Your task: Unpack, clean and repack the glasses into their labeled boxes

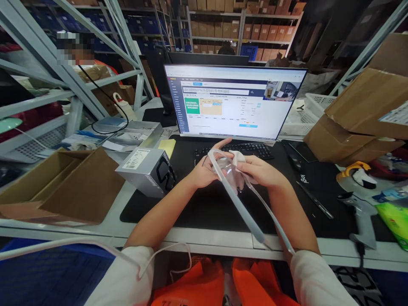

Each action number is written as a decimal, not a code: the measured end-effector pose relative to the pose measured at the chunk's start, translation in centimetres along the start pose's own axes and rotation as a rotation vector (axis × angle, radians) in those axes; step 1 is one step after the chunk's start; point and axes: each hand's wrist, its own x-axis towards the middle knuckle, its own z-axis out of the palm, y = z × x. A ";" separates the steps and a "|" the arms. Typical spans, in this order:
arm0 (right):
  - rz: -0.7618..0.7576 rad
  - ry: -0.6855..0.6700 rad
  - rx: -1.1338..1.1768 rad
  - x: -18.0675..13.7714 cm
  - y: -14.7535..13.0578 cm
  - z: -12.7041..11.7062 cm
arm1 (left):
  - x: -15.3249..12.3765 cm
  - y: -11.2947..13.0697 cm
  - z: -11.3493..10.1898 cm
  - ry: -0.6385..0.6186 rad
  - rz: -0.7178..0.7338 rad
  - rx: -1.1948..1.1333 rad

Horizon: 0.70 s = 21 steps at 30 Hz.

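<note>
Over black mat [197, 216], my left hand [204, 172] grips clear-framed glasses [235, 198], index finger [224, 143] spread, temples [250, 223] toward me — seemingly leaving front reachable; right hand [261, 170] pinches white cloth [237, 157] there.

The glasses [242, 212] are super pale, see-through lenses and blue-grey arms, and the cloth [237, 157] on them is white. The desk [219, 241] is off-white along its front edge, with a flat black mat [200, 212] that has white lettering toward the right edge. Over near the left edge there's a silver-grey box [138, 174] with a black glasses picture, plus a plain brown carton [81, 187] at the front left corner. At the back edge, the monitor [223, 114] is mostly white with a navy strip and a green block. Loudest thing? That lime-green packet [393, 221] by the right edge, next to a grey scanner [365, 216].
</note>
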 end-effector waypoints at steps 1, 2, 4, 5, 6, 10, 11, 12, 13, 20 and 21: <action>0.024 -0.019 -0.022 0.0 -0.2 0.2 | 0.0 -0.1 0.1 -0.010 -0.006 -0.008; 0.039 -0.033 -0.051 0.0 -0.4 0.3 | -0.1 -0.2 0.1 -0.024 -0.010 -0.019; 0.047 -0.053 -0.116 -0.1 -0.6 0.3 | -0.1 -0.3 0.1 -0.043 -0.006 -0.041; 0.049 -0.058 -0.143 -0.1 -0.6 0.2 | -0.1 -0.3 0.1 -0.040 0.001 -0.052; 0.051 -0.062 -0.160 -0.1 -0.7 0.1 | -0.1 -0.3 0.1 -0.027 0.009 -0.061; 0.067 -0.074 -0.223 0.0 -0.6 -0.1 | -0.1 -0.6 0.2 0.019 0.022 -0.084; 0.061 -0.061 -0.221 0.0 -0.6 0.0 | -0.1 -0.7 0.3 0.005 0.015 -0.083; 0.047 -0.057 -0.203 0.0 -0.6 0.2 | -0.1 -0.8 0.5 -0.013 0.010 -0.082; 0.027 -0.064 -0.174 0.0 -0.7 0.3 | -0.1 -0.8 0.6 -0.036 0.007 -0.076; 0.022 -0.255 -0.201 0.3 -0.8 -0.1 | 0.5 2.4 -0.2 0.005 0.086 0.131; 0.029 -0.262 -0.218 0.4 -0.8 -0.2 | 0.5 2.6 -0.5 0.032 0.113 0.128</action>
